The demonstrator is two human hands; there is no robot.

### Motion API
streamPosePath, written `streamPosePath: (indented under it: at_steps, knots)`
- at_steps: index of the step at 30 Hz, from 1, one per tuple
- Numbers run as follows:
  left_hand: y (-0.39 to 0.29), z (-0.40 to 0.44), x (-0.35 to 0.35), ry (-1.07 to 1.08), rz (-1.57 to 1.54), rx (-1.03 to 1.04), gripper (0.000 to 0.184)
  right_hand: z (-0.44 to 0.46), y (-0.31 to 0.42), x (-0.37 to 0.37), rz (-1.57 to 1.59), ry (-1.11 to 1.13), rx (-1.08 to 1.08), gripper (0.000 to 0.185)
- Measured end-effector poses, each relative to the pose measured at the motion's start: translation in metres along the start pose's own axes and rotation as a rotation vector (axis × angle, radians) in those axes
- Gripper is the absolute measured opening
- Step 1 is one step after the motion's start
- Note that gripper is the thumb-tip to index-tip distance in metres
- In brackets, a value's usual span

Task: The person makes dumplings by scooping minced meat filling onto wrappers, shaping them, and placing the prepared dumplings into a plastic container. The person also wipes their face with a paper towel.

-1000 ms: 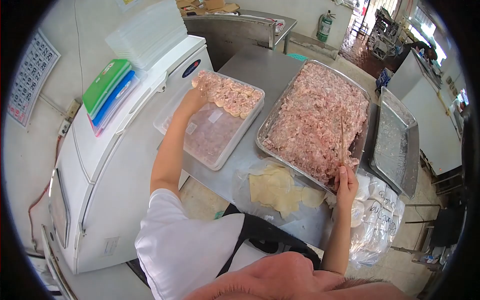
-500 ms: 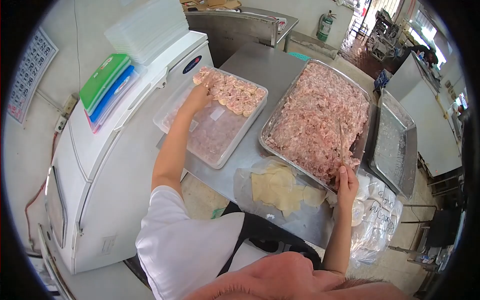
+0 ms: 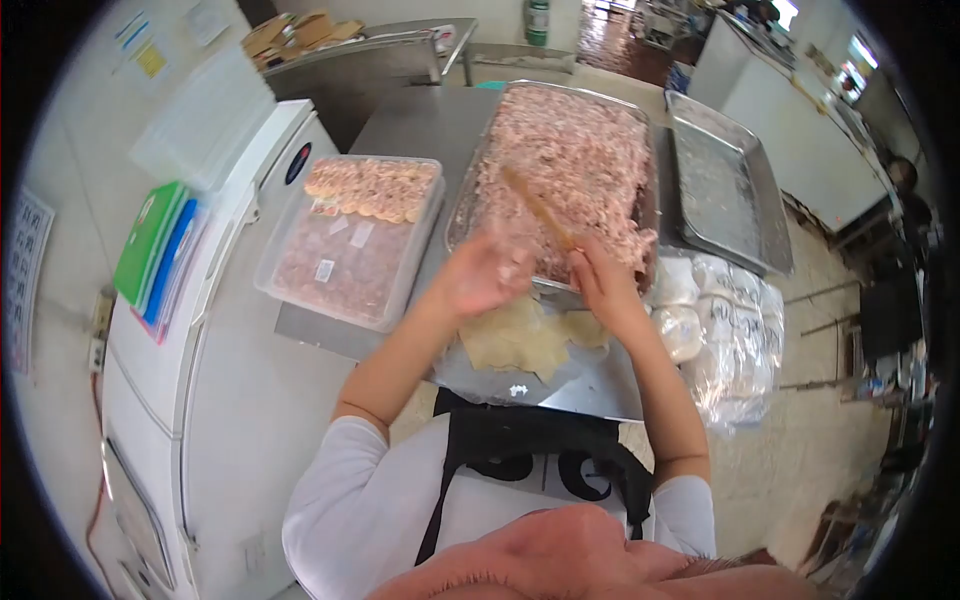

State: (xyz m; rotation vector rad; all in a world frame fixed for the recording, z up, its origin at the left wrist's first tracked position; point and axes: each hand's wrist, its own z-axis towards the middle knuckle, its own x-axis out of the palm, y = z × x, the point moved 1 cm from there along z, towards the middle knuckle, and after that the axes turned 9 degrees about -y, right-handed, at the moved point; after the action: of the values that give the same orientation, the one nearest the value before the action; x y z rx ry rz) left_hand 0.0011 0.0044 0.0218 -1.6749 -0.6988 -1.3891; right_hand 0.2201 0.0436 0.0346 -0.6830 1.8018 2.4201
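Observation:
My right hand (image 3: 597, 272) is closed round the lower end of a flat wooden stick (image 3: 540, 210), which slants up and left over the minced meat (image 3: 575, 140) in a large metal tray (image 3: 655, 190). Blurred by motion, my left hand (image 3: 487, 275) hovers at the tray's near left corner; whether it holds anything is unclear. Flat pale wrappers (image 3: 512, 338) lie on plastic just below the hands. To the left, a clear plastic container (image 3: 400, 290) has rows of filled pieces (image 3: 370, 188) along its far part.
Packed plastic bags (image 3: 735, 320) sit right of the wrappers. Behind them is a second metal tray (image 3: 722, 185). A white freezer (image 3: 240, 370) stands left, with green and blue lids (image 3: 150, 245) and stacked clear lids on top. People are partly visible at the far right.
The view has turned left-to-right. My left hand has left the container and come beside my right hand. The stick has swung from upright to a leftward slant.

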Motion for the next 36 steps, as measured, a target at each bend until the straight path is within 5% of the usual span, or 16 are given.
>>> streamPosePath:
  at_steps: [2,5,7,8,10,13,16,20,22,26,28,31,36]
  knots:
    - [0.028,0.008,0.011,0.039,0.052,-0.051,0.065,0.013,-0.017,-0.007,-0.494,-0.195,-0.378,0.021]
    - [0.04,0.008,0.015,0.134,0.236,-0.099,0.056,0.02,0.001,-0.072,-0.934,-0.149,-0.409,0.021]
    - [0.049,-0.001,0.012,-0.172,0.929,0.079,0.046,0.015,0.041,-0.112,-1.089,-0.058,-0.361,0.021]
    - [0.055,0.0,0.01,-0.161,0.932,0.07,0.046,0.014,0.056,-0.124,-1.232,0.048,-0.324,0.022]
    - [0.071,0.007,-0.003,0.081,1.848,0.397,0.033,0.015,0.066,-0.136,-1.367,0.062,-0.336,0.024]
    - [0.099,0.031,-0.037,0.275,2.092,0.611,0.027,0.018,0.043,-0.122,-1.597,0.015,-0.426,0.013]
    - [0.113,0.046,-0.056,0.207,2.36,0.613,0.022,0.006,0.01,-0.079,-1.572,0.143,-0.591,0.008]
    - [0.102,0.052,-0.056,0.154,2.322,0.425,0.02,-0.021,0.028,-0.069,-1.539,0.327,-0.637,0.009]
    - [0.09,0.042,-0.051,0.176,2.097,0.659,0.021,-0.008,0.053,-0.094,-1.52,0.303,-0.559,0.01]
    - [0.062,0.01,-0.045,0.017,1.858,0.674,0.023,0.005,0.04,-0.1,-1.473,0.256,-0.467,0.014]
    - [0.046,-0.002,-0.054,-0.405,1.228,0.247,0.026,-0.002,0.015,-0.079,-1.443,0.255,-0.477,0.016]
    - [0.034,-0.017,-0.04,-0.469,1.016,0.449,0.032,-0.014,0.013,-0.059,-1.325,0.242,-0.69,0.016]
    - [-0.007,-0.046,-0.041,-0.511,0.849,0.57,0.034,-0.001,0.055,-0.106,-1.536,0.227,-0.401,0.016]
